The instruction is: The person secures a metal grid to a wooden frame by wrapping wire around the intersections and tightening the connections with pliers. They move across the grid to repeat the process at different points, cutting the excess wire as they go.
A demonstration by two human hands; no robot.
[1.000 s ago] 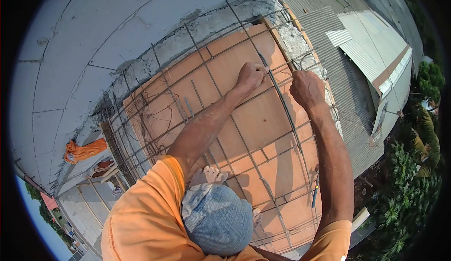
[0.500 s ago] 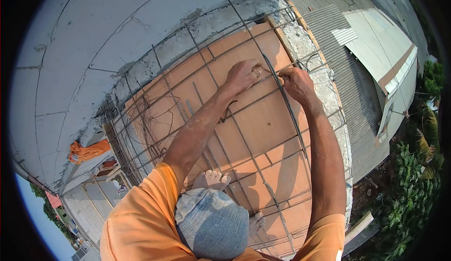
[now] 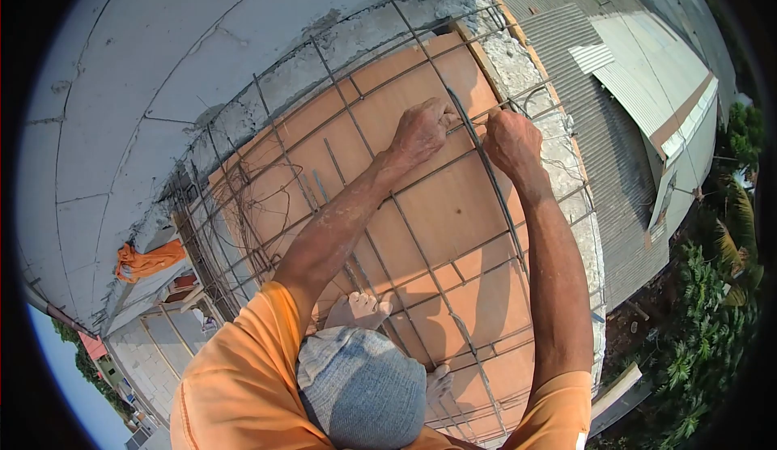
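Over an orange-brown panel point(image 3: 437, 215), a grid of thin steel bars point(image 3: 421, 252) is laid out. My left hand point(image 3: 422, 130) is closed, its fingers pinched at a bar crossing near the upper right of the panel. Just to the right of that crossing, my right hand point(image 3: 511, 141) is closed too, with thumb and fingertips pressed together. A thin dark strand seems to run between the hands, but what each one grips is too small to make out. A dark long bar point(image 3: 503, 203) passes down between my forearms.
Tangled wire point(image 3: 255, 199) lies on the grid at the left. A grey block wall point(image 3: 162, 70) rises at the upper left, with an orange cloth point(image 3: 150, 261) below. Rough concrete point(image 3: 558, 154) edges the right side, beyond which are corrugated roofs point(image 3: 575, 86). Bare feet point(image 3: 358, 311) stand on the panel.
My right hand has turned, and its fingers are folded more tightly. My left hand remains at nearly the same bar crossing. The whole view has shifted slightly.
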